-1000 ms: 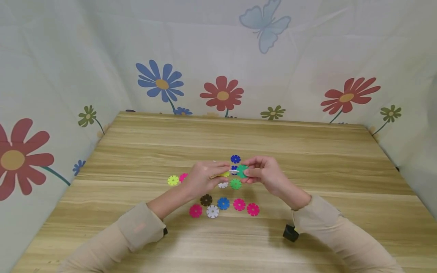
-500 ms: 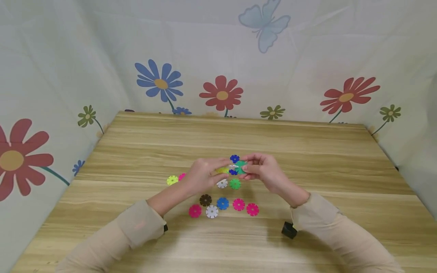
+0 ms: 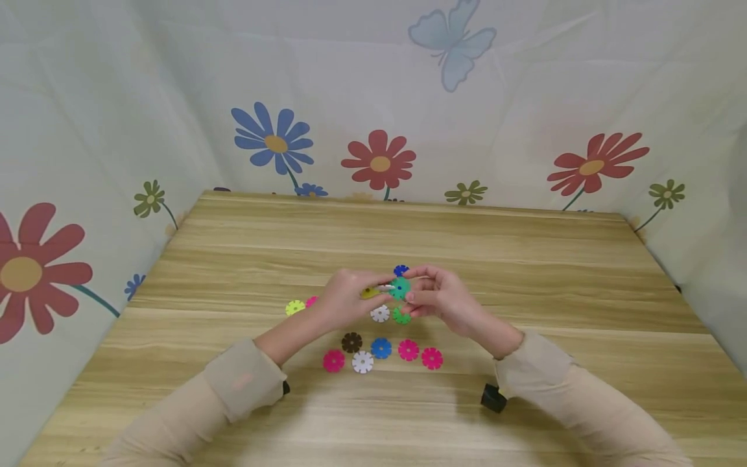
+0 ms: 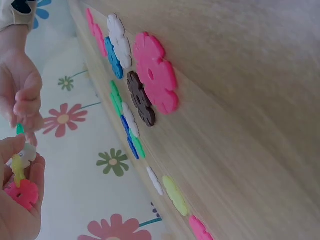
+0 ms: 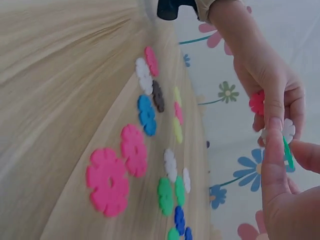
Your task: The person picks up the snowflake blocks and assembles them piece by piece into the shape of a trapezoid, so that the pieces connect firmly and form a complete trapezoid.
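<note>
My left hand holds a short chain of notched plastic snowflake discs. In the left wrist view a pink disc lies against the palm, joined to a yellow disc and a white disc. A green disc stands upright against the white disc's edge, its face toward the head camera. My right hand has thumb and fingertips at the green disc's right edge; the right wrist view puts this disc between thumb and index finger. Whether its slot is fully engaged cannot be made out.
Loose discs lie flat on the wooden table: brown, light blue, white, several pink ones, yellow, green and dark blue. A flowered curtain surrounds the table.
The green and white discs have shifted left with the hands. The green disc now shows its face fully, and the right fingers sit farther toward its edge, looser than before.
</note>
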`<action>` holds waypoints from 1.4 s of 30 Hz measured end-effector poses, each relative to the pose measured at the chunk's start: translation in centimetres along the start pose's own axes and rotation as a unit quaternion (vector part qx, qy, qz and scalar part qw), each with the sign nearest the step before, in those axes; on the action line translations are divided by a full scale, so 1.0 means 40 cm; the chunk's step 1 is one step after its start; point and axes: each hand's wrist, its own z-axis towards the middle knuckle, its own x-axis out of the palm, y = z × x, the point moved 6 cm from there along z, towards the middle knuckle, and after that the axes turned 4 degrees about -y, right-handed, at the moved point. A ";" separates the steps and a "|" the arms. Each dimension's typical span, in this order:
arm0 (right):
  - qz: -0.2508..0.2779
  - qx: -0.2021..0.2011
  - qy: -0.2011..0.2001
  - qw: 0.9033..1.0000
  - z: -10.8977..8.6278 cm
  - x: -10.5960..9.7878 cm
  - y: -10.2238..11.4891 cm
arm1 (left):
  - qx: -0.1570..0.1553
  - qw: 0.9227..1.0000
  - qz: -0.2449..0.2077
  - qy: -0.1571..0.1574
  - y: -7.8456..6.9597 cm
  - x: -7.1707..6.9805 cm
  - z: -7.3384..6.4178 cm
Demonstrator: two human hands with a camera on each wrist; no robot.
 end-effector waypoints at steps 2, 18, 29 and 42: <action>-0.041 0.002 0.005 0.999 -0.001 -0.009 -0.009 | -0.008 1.000 -0.002 -0.003 0.012 -0.005 -0.002; -0.403 -0.065 0.168 0.897 -0.043 -0.020 -0.097 | -0.212 0.969 -0.127 0.028 0.125 -0.023 -0.014; -0.512 -0.078 0.167 0.839 -0.065 -0.008 -0.122 | -0.277 0.941 -0.192 0.034 0.141 -0.039 -0.022; -0.549 -0.072 0.128 0.823 -0.068 -0.003 -0.124 | -0.320 0.911 -0.257 0.044 0.159 -0.040 -0.030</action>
